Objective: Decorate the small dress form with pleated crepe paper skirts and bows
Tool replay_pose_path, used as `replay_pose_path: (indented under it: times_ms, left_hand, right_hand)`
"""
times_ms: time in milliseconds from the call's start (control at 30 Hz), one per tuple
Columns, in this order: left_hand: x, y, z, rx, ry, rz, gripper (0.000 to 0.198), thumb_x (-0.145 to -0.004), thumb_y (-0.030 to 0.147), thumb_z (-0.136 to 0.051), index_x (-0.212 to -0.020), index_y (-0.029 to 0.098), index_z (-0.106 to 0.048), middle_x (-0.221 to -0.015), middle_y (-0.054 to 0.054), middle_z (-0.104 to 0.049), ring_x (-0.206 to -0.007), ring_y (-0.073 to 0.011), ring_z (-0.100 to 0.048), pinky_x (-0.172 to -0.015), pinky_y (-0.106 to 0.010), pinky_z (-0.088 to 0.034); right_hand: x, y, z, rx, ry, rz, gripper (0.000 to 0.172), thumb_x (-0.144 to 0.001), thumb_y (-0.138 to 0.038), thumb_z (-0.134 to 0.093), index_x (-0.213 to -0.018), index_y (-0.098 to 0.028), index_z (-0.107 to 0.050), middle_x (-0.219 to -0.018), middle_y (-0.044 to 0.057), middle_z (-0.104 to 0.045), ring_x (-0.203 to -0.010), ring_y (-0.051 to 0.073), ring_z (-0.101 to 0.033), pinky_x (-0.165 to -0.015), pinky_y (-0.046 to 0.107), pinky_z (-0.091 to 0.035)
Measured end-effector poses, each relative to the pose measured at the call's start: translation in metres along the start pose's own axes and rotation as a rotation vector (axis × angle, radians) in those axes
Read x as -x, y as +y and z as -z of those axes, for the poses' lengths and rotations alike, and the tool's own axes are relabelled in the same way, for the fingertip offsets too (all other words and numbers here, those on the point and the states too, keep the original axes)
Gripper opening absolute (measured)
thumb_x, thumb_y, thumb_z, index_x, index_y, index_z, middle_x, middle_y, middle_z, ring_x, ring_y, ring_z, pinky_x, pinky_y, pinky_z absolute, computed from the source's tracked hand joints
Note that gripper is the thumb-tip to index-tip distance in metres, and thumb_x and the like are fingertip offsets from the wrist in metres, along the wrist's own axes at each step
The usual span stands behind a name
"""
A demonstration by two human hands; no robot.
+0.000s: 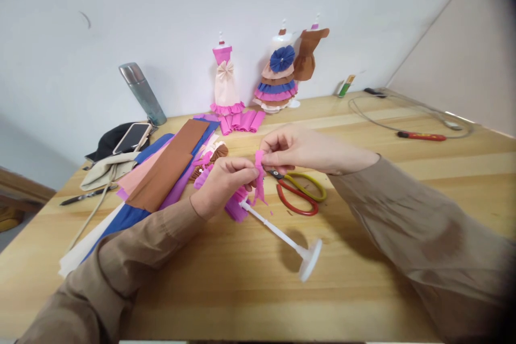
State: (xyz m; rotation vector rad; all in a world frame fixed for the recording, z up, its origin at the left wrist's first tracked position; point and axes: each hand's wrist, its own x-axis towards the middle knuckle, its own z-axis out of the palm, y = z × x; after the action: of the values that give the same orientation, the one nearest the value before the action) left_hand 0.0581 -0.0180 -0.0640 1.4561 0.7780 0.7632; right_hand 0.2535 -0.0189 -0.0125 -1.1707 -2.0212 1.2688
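A: Hands?
B: The left hand (223,180) has its fingers closed on the white stand (278,231), steadying it. The right hand (290,148) pinches the pink strip (260,177) between both hands' fingers. Scissors (297,192) lie just beneath the right fingers, handy

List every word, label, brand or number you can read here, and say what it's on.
No text can be read.
Label on green tube at the back: too small and blurred.
No print shows on phone, flask or scissors.
The pink strip in right hand and stand in left hand are plain.
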Motion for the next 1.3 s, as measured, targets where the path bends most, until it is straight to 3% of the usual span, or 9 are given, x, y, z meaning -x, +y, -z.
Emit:
replay_pose_path:
  times_ms: [567, 800, 933, 1100, 1200, 1300]
  left_hand:
    - [-0.005, -0.010, 0.003, 0.124, -0.023, -0.012, 0.022, -0.079, 0.024, -0.063, -0.060, 0.012, -0.066, -0.054, -0.002, -0.063, -0.048, -0.0087, -0.054, -0.047, -0.019, -0.038]
    - [-0.006, -0.011, 0.004, 0.121, 0.029, -0.027, 0.021, -0.077, 0.025, -0.065, -0.061, 0.012, -0.067, -0.054, -0.001, -0.063, -0.048, -0.0077, -0.054, -0.048, -0.018, -0.039]
    - [-0.004, -0.010, 0.004, 0.057, 0.019, -0.046, 0.021, -0.079, 0.025, -0.064, -0.061, 0.013, -0.066, -0.053, -0.001, -0.062, -0.049, -0.0084, -0.054, -0.049, -0.019, -0.039]
    - [-0.001, -0.004, 0.001, -0.035, 0.034, -0.040, 0.021, -0.079, 0.024, -0.062, -0.061, 0.013, -0.065, -0.052, 0.000, -0.059, -0.047, -0.0078, -0.050, -0.046, -0.020, -0.037]
    - [0.002, 0.001, -0.002, -0.050, 0.033, -0.017, 0.021, -0.078, 0.024, -0.062, -0.060, 0.014, -0.064, -0.051, 0.001, -0.057, -0.044, -0.0074, -0.048, -0.044, -0.020, -0.035]
    - [0.003, 0.003, -0.003, -0.047, 0.013, -0.017, 0.022, -0.079, 0.024, -0.062, -0.060, 0.014, -0.064, -0.051, 0.000, -0.059, -0.043, -0.0073, -0.048, -0.044, -0.020, -0.035]
  right_hand:
    - [0.001, -0.012, -0.003, -0.015, 0.214, -0.134, 0.015, -0.070, -0.018, -0.053, -0.056, -0.018, -0.048, -0.049, -0.004, -0.045, -0.046, 0.008, -0.039, -0.045, 0.023, -0.028]
    - [-0.003, 0.003, 0.010, 0.424, 0.414, -0.101, 0.036, -0.082, -0.032, -0.052, -0.049, -0.020, -0.044, -0.048, 0.000, -0.046, -0.046, 0.012, -0.041, -0.048, 0.029, -0.029]
    - [-0.007, 0.008, 0.012, 0.550, 0.452, -0.013, 0.024, -0.080, -0.028, -0.060, -0.058, -0.019, -0.055, -0.060, 0.003, -0.060, -0.057, 0.016, -0.053, -0.056, 0.031, -0.036]
    - [-0.002, -0.006, 0.000, 0.374, 0.398, -0.095, 0.046, -0.090, -0.048, -0.049, -0.060, -0.017, -0.064, -0.064, 0.007, -0.065, -0.057, 0.016, -0.056, -0.053, 0.030, -0.036]
    - [-0.001, -0.006, -0.005, 0.249, 0.248, -0.054, 0.041, -0.088, -0.049, -0.051, -0.070, -0.016, -0.068, -0.064, 0.004, -0.064, -0.057, 0.014, -0.054, -0.051, 0.028, -0.034]
    - [-0.005, 0.000, -0.008, 0.173, 0.157, 0.021, 0.032, -0.082, -0.041, -0.058, -0.062, -0.017, -0.063, -0.056, 0.000, -0.056, -0.051, 0.010, -0.046, -0.048, 0.026, -0.030]
